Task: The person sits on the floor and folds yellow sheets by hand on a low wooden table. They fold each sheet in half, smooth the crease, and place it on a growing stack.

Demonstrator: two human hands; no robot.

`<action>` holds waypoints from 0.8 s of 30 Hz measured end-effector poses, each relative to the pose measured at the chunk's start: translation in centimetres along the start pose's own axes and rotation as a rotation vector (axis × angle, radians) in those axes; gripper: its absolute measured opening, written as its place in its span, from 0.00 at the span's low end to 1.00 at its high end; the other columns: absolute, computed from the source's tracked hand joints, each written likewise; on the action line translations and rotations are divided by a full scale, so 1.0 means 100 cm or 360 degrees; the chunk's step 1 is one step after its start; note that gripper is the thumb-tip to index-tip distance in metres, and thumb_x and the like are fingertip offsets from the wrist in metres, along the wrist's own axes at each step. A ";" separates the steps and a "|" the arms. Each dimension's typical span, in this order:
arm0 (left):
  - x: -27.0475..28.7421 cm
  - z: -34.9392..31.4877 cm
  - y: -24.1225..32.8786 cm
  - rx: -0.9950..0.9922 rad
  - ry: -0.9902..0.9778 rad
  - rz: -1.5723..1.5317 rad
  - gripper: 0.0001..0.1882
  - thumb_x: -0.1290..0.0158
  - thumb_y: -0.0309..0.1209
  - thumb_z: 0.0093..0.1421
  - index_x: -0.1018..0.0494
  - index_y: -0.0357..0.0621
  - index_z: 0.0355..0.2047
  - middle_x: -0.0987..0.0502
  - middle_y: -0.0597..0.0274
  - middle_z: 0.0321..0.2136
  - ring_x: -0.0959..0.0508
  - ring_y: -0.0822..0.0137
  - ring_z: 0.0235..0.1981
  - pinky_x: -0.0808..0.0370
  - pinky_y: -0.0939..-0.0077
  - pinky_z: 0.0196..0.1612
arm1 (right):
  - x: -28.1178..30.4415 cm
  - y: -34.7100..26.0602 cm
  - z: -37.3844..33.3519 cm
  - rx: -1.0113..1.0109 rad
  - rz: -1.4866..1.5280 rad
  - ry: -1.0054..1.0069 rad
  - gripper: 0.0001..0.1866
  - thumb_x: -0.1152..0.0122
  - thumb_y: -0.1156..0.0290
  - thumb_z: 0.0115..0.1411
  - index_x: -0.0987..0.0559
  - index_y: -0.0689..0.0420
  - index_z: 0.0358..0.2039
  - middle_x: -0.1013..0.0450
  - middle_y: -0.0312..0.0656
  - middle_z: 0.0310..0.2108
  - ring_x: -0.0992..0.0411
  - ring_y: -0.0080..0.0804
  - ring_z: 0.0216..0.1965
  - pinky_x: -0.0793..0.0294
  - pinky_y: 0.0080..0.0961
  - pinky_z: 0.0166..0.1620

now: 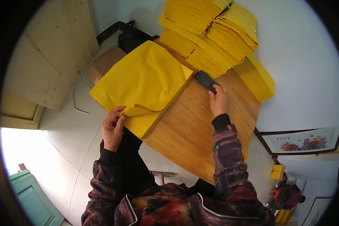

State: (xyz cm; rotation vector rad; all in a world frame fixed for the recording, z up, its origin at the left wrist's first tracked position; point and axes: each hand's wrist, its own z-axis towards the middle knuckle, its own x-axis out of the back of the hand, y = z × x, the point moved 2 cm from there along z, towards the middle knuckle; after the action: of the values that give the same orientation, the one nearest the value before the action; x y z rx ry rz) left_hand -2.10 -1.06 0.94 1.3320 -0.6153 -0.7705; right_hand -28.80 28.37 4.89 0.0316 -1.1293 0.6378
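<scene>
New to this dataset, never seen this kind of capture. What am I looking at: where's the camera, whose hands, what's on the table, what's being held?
There is no machine here: a person works with two bare hands. The single picture comes from a wide fisheye camera worn on the person's head, looking down, so straight edges bend near the rim and the person's forearms, in dark patterned sleeves, enter from the bottom.

The surface is a wooden table. On its left part lies a stack of large yellow paper sheets. At the far end sit fanned stacks of folded yellow paper.

The left hand pinches the near corner of the top sheet and lifts it, so that corner curls up. The right hand rests on the table with its fingertips on a small dark flat tool; I cannot tell what tool it is.

A framed flower picture leans at the right.
</scene>
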 end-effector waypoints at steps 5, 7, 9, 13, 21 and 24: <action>0.001 -0.002 -0.003 -0.0053 0.0076 0.0176 0.07 0.47 0.21 0.58 0.24 0.31 0.36 0.22 0.52 0.42 0.24 0.62 0.45 0.30 0.73 0.50 | -0.022 0.017 0.007 -0.0025 -0.0147 -0.0162 0.06 0.40 0.71 0.55 0.25 0.57 0.32 0.30 0.51 0.36 0.31 0.54 0.38 0.31 0.47 0.40; 0.001 -0.002 -0.005 0.0031 0.0099 0.0121 0.06 0.46 0.21 0.58 0.24 0.31 0.34 0.21 0.53 0.42 0.23 0.62 0.44 0.29 0.74 0.49 | -0.017 0.016 0.014 0.0078 -0.0193 -0.0202 0.06 0.41 0.69 0.56 0.25 0.57 0.31 0.29 0.51 0.34 0.30 0.54 0.37 0.31 0.46 0.39; 0.002 -0.002 -0.006 0.0107 0.0101 0.0090 0.06 0.46 0.22 0.58 0.24 0.32 0.35 0.21 0.56 0.42 0.24 0.65 0.42 0.29 0.77 0.47 | -0.005 0.009 0.024 0.0114 -0.0136 -0.0315 0.07 0.43 0.68 0.59 0.25 0.58 0.31 0.28 0.51 0.32 0.29 0.54 0.35 0.31 0.45 0.37; 0.001 -0.002 -0.003 0.0112 0.0074 -0.0044 0.07 0.46 0.22 0.58 0.24 0.33 0.37 0.22 0.57 0.42 0.24 0.67 0.41 0.28 0.77 0.46 | 0.030 -0.036 0.013 -0.0029 -0.0211 -0.0389 0.09 0.47 0.68 0.63 0.25 0.60 0.31 0.28 0.51 0.31 0.28 0.52 0.34 0.31 0.42 0.35; 0.002 -0.003 -0.001 0.0044 -0.0009 0.0067 0.07 0.48 0.25 0.63 0.24 0.35 0.39 0.24 0.65 0.46 0.31 0.79 0.18 0.34 0.87 0.20 | 0.021 -0.185 -0.083 0.1227 0.0602 -0.0712 0.09 0.38 0.76 0.52 0.23 0.60 0.35 0.29 0.44 0.37 0.30 0.44 0.41 0.28 0.34 0.45; 0.002 -0.001 -0.001 0.0075 0.0000 0.0071 0.07 0.47 0.24 0.62 0.24 0.34 0.38 0.24 0.62 0.44 0.28 0.75 0.26 0.32 0.84 0.28 | 0.014 -0.196 -0.076 0.1367 0.0492 -0.0742 0.09 0.40 0.77 0.51 0.23 0.58 0.35 0.29 0.41 0.37 0.31 0.41 0.40 0.29 0.34 0.46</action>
State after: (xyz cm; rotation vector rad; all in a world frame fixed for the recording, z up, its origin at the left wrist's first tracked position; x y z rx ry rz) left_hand -1.89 -1.13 0.85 1.3569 -0.6646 -0.7232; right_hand -12.53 15.42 8.31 0.7858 -1.2340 1.4087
